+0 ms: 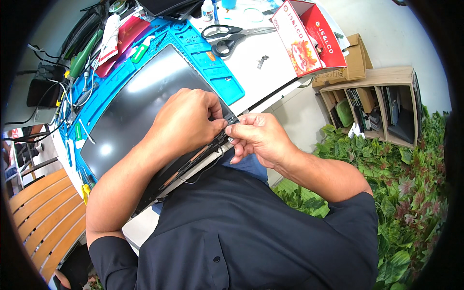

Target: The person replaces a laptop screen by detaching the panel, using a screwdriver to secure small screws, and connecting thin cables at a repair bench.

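A dark, glossy laptop screen (130, 108) lies tilted across the near edge of the table, partly over a blue work mat (230, 92). Over its right part, my left hand (186, 121) is closed, its thumb and fingertips pinched at the right corner. My right hand (263, 137) meets it there from outside, thumb and forefinger pinching that same corner, the other fingers curled loosely below. Any small part between the left fingertips is hidden. Along the screen's near edge run an exposed strip and a thin cable (195, 180).
Black-handled scissors (232, 37), a small metal piece (262, 61) and a red-and-white box (309, 41) lie beyond the screen. Tools and cables crowd the left, near a green-handled tool (86, 54). A wooden shelf (372, 77) stands right; a slatted bench (46, 208) is at left.
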Tool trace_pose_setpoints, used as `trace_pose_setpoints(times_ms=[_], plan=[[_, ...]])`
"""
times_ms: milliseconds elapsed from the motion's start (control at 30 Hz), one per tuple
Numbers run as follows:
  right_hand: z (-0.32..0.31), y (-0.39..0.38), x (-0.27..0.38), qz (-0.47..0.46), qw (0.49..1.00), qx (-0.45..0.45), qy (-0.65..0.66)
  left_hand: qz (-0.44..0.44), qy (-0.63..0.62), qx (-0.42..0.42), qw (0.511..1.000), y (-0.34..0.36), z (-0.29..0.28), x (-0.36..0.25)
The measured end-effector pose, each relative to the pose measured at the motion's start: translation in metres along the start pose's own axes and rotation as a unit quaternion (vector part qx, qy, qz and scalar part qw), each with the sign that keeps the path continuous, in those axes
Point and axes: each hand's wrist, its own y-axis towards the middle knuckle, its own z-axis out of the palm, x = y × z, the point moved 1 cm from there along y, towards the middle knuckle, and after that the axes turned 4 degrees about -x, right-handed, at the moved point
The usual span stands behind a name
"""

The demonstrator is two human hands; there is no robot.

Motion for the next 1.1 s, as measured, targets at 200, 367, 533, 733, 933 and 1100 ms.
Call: trace_pose_setpoints(times_ms=[200,367,533,733,933,1100], plan=[[0.001,0.002,-0.002,-0.012,1.000,0.000,0.002,-0.040,0.005,0.043,0.998,0.004,-0.009,-0.010],[0.003,0.004,0.000,-0.020,1.000,-0.003,-0.014,0.013,-0.020,-0.016,1.000,-0.003,-0.009,0.002],[0.002,0.003,0.000,-0.024,1.000,-0.003,-0.015,0.077,-0.038,-0.047,0.995,-0.025,-0.022,0.008],[0.005,0.002,0.001,-0.030,0.999,-0.004,-0.024,0.146,-0.001,-0.016,0.989,-0.052,-0.013,0.014],[0.006,0.002,-0.001,-0.035,0.999,-0.011,-0.026,0.171,0.056,0.012,0.984,-0.055,-0.009,0.010],[0.004,0.001,-0.003,-0.035,0.999,0.001,-0.040,0.165,0.063,0.019,0.984,-0.054,-0.006,0.007]])
